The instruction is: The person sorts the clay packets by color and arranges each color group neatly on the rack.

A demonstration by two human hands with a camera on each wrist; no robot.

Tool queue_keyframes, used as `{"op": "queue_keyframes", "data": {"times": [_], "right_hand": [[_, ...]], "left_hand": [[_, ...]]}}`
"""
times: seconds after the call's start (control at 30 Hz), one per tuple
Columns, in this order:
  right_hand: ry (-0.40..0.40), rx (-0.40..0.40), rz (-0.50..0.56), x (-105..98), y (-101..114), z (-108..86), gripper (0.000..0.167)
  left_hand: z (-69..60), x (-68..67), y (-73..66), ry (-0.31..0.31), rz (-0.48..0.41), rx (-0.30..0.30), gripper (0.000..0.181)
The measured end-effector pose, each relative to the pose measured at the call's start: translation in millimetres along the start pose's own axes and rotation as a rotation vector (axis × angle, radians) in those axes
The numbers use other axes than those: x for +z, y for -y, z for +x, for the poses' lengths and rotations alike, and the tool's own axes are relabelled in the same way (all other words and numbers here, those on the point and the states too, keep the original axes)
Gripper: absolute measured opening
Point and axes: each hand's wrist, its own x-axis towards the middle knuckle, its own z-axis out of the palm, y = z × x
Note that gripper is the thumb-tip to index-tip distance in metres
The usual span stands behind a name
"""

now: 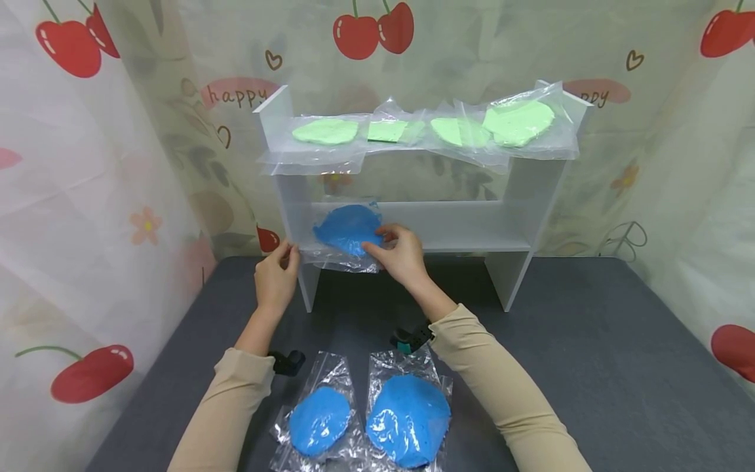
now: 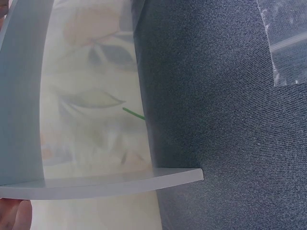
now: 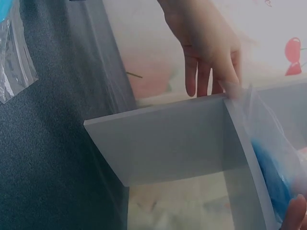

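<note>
A clear plastic bag with a flat blue clay-like piece [image 1: 347, 226] lies on the middle shelf, at its left end, with the bag's front edge hanging over. My right hand [image 1: 403, 257] pinches the right side of this bag between thumb and fingers. At the left side panel's front edge is my left hand [image 1: 276, 278]; its thumb and index finger pinch the bag's left corner, seen in the right wrist view beside the left hand [image 3: 211, 52]. Only fingertips [image 2: 21, 216] of the left hand show in the left wrist view, against the white panel [image 2: 105, 189].
The white shelf unit [image 1: 472, 226] stands on a dark table [image 1: 613, 367]. Bagged pale green pieces [image 1: 326, 131] line its top board, overhanging the front. Two more bagged blue pieces, one smaller [image 1: 320, 421] and one larger [image 1: 408, 419], lie near me. A printed curtain [image 1: 147, 164] surrounds the table.
</note>
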Motion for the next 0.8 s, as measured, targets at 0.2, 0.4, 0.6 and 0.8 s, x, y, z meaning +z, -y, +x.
{"op": "queue_keyframes", "data": {"times": [0.2,0.4,0.6,0.8], "right_hand": [[0.065,-0.015,0.000,1.2,-0.1,0.9,0.042],[0.114,-0.014,-0.032,2.5,0.7,0.5,0.046],[0.144,-0.014,-0.056,1.4,-0.2,-0.5,0.047],[0.157,-0.024,-0.038,-6.4,-2.5,-5.3,0.045]], "left_hand": [[0.3,-0.2,-0.3,0.003,0.000,-0.004,0.037],[0.4,-0.4,-0.6,0.007,-0.002,-0.014,0.037],[-0.5,0.1,-0.8,-0.008,0.002,-0.008,0.037],[-0.3,1.1,0.0,-0.013,0.008,0.002,0.037]]}}
